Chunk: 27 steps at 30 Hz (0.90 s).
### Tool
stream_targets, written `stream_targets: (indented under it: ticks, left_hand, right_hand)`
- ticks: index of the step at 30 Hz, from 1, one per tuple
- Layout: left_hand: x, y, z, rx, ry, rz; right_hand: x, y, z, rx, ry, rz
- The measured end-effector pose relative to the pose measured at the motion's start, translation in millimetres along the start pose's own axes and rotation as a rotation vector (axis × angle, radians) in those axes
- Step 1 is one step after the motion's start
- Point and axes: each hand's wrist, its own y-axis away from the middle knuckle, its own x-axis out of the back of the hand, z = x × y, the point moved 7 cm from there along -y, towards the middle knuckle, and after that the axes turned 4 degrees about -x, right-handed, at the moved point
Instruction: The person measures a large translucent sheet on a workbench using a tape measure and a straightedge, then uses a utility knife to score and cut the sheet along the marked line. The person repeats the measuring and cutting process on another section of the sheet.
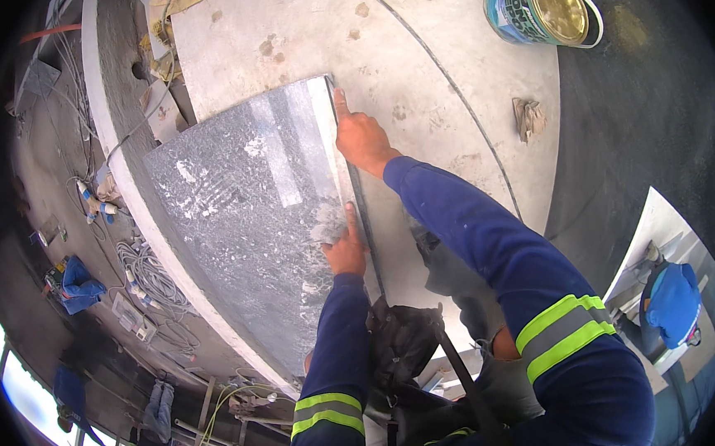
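A grey speckled stone slab (244, 190) with white smears and lighter bands lies in front of me, left of centre. A pale strip (324, 125) runs along its right edge, with a dark line beside it. My right hand (365, 143) rests at the far end of that edge, index finger stretched along it and the other fingers curled. Nearer to me, my left hand (347, 251) touches the same edge, with index finger and thumb apart. Neither hand visibly grips a loose thing. The undersides of both hands are hidden.
A pale, stained surface (433, 87) carries a paint can (546, 14), a crumpled scrap (528, 119) and a black cable (451, 76). Left, beyond a pale ledge (119, 136), lie coiled cables (151, 271). A black bag (403, 342) hangs close by me. A blue thing (673, 303) is at right.
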Motion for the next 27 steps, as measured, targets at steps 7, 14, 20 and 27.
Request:
stream_targets:
  ticks: [7,14,20,27]
  left_hand:
    - [3,2,-5,-0.050,0.073,-0.035]
    - [7,-1,10,-0.097,0.027,-0.017]
    - [17,6,1,-0.100,0.012,-0.011]
    - [20,6,3,-0.132,-0.029,0.044]
  right_hand:
    - [29,31,14,-0.307,-0.747,0.186]
    - [-59,70,15,-0.255,-0.842,-0.023]
    - [-24,106,31,-0.386,-0.944,0.286]
    - [-40,94,17,-0.196,-0.391,0.256]
